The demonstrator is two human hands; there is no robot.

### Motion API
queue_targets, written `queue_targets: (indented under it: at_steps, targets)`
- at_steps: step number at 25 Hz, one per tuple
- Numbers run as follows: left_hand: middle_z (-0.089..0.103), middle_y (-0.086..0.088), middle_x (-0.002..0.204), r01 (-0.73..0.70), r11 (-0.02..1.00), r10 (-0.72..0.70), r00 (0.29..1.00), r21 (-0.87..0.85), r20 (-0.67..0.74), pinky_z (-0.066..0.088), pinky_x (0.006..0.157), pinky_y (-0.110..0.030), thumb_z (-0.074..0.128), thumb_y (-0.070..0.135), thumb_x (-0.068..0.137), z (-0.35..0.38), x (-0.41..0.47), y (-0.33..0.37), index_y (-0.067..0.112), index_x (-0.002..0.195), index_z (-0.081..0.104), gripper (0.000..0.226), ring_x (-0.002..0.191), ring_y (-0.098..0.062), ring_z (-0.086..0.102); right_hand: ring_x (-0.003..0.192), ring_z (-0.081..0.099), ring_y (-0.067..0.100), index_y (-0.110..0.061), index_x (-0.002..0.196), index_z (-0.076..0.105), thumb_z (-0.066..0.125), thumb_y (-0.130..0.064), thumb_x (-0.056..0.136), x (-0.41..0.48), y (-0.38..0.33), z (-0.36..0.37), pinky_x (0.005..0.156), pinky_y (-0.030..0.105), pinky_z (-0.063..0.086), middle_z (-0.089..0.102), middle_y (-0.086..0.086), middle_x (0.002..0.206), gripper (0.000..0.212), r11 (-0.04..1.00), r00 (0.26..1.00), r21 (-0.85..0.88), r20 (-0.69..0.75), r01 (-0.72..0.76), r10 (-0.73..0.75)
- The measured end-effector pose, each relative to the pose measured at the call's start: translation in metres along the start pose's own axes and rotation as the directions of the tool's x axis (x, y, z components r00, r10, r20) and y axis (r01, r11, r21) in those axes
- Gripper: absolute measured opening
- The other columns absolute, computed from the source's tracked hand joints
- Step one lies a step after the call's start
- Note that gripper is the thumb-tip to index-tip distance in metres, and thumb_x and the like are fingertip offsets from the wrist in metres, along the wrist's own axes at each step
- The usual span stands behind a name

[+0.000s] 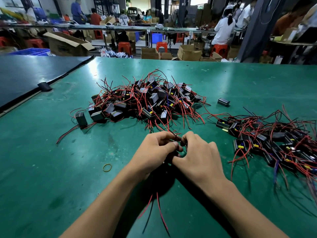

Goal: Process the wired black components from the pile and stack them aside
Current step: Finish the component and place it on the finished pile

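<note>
Both hands are close together over the green-topped desk (51,152). The left hand (154,152) and right hand (200,158) have their fingers curled in, pinching the thin red and black wires (175,136) of one piece between them. Its body is hidden under the palms, and loose wire ends trail back between the forearms. The big tangled pile of small black box-shaped components (147,100) lies just beyond the hands. A second, flatter heap of the same wired parts (274,145) is off to the right. One yellow rubber band (107,167) lies by the left wrist.
</note>
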State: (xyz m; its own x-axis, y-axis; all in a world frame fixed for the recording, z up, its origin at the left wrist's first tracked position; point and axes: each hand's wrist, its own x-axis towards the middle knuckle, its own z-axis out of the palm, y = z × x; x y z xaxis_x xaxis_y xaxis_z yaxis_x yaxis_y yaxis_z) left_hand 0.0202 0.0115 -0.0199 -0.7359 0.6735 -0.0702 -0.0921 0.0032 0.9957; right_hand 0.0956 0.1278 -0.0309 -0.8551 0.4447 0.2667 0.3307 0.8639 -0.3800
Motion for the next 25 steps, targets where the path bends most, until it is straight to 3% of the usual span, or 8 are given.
queue_targets:
  at_steps: [3, 6, 9, 11, 16, 21, 25]
  targets:
    - [0.072, -0.007, 0.086, -0.035, 0.999, 0.036, 0.999, 0.025, -0.03, 0.051, 0.055, -0.018, 0.061, -0.001, 0.091, 0.0, -0.002, 0.002, 0.01, 0.103, 0.068, 0.017, 0.072, -0.013, 0.068, 0.083, 0.053, 0.016, -0.034, 0.084, 0.042, 0.052, -0.074, 0.067, 0.0, 0.006, 0.0, 0.078, 0.035, 0.03, 0.051, -0.014, 0.084, 0.045, 0.997, 1.0, 0.07, 0.013, -0.014, 0.013]
    - [0.067, 0.002, 0.099, -0.075, 0.906, 0.134, 0.984, 0.416, -0.114, 0.052, 0.074, -0.018, 0.075, 0.023, 0.084, -0.015, -0.004, 0.009, 0.024, 0.109, 0.065, 0.027, 0.085, -0.011, 0.065, 0.082, 0.054, 0.013, -0.036, 0.09, 0.048, 0.053, -0.077, 0.07, 0.0, 0.015, -0.003, 0.081, 0.035, 0.04, 0.054, -0.016, 0.086, 0.045, 0.988, 0.998, 0.142, -0.002, -0.055, 0.056]
    - [0.062, 0.008, 0.097, 0.023, 0.771, -0.018, 1.0, 0.636, -0.014, 0.049, 0.071, -0.022, 0.084, 0.047, 0.068, -0.028, -0.01, 0.02, 0.032, 0.104, 0.059, 0.046, 0.082, -0.009, 0.061, 0.081, 0.056, 0.011, -0.033, 0.087, 0.054, 0.057, -0.063, 0.086, 0.002, 0.021, -0.002, 0.08, 0.035, 0.046, 0.058, -0.015, 0.083, 0.03, 0.967, 0.995, 0.241, -0.044, -0.077, 0.09]
    - [0.063, 0.007, 0.09, 0.031, 0.704, -0.104, 0.993, 0.709, 0.059, 0.049, 0.067, -0.024, 0.088, 0.039, 0.066, -0.027, -0.013, 0.021, 0.03, 0.103, 0.059, 0.048, 0.076, -0.01, 0.06, 0.081, 0.058, 0.013, -0.03, 0.085, 0.058, 0.056, -0.052, 0.094, 0.003, 0.022, -0.001, 0.08, 0.036, 0.047, 0.062, -0.013, 0.084, 0.024, 0.957, 0.993, 0.283, -0.069, -0.071, 0.094]
    - [0.074, 0.004, 0.092, 0.009, 0.75, -0.064, 0.996, 0.662, 0.06, 0.053, 0.078, -0.024, 0.073, 0.012, 0.084, -0.032, -0.008, 0.024, 0.021, 0.101, 0.062, 0.022, 0.078, -0.01, 0.067, 0.07, 0.055, 0.011, -0.029, 0.093, 0.063, 0.055, -0.037, 0.098, 0.004, 0.028, 0.002, 0.071, 0.031, 0.043, 0.067, -0.013, 0.087, 0.013, 0.931, 0.991, 0.36, -0.094, -0.056, 0.096]
    - [0.074, 0.008, 0.098, -0.048, 0.587, -0.044, 0.995, 0.808, 0.091, 0.049, 0.083, -0.014, 0.061, 0.009, 0.09, -0.044, -0.008, 0.029, 0.024, 0.104, 0.073, 0.023, 0.09, -0.004, 0.067, 0.079, 0.061, 0.012, -0.032, 0.1, 0.063, 0.057, -0.03, 0.098, 0.006, 0.032, 0.002, 0.076, 0.034, 0.049, 0.065, -0.016, 0.083, 0.006, 0.9, 0.989, 0.43, -0.089, -0.069, 0.118]
    - [0.074, 0.007, 0.103, -0.07, 0.639, -0.034, 0.992, 0.766, 0.119, 0.048, 0.084, -0.009, 0.06, 0.004, 0.092, -0.047, -0.009, 0.035, 0.021, 0.111, 0.072, 0.028, 0.094, -0.001, 0.067, 0.069, 0.057, -0.001, -0.034, 0.088, 0.061, 0.064, -0.039, 0.092, 0.006, 0.031, 0.0, 0.071, 0.031, 0.047, 0.065, -0.019, 0.08, 0.007, 0.912, 0.997, 0.41, -0.052, -0.024, 0.049]
